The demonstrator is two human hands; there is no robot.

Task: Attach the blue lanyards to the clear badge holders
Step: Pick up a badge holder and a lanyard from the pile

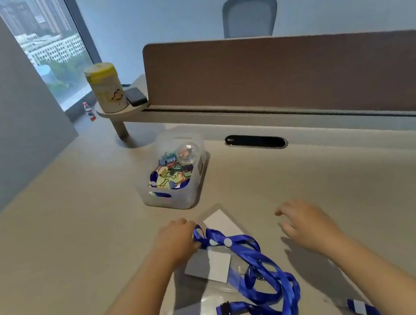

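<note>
**Blue straps tangled at the near desk edge**

Bare desk (343, 190) lies open to the right. A clear bin (178, 183) sits beyond the hands. The left hand (179, 239) pinches a loop of the blue lanyards (259, 266), which sprawl over clear badge holders (210, 266). The right hand (304, 221) hovers, fingers spread, empty.

I count three clear badge holders (219, 263), two blue lanyards (263, 271), one plastic bin (176, 187), one canister (106, 87).
</note>
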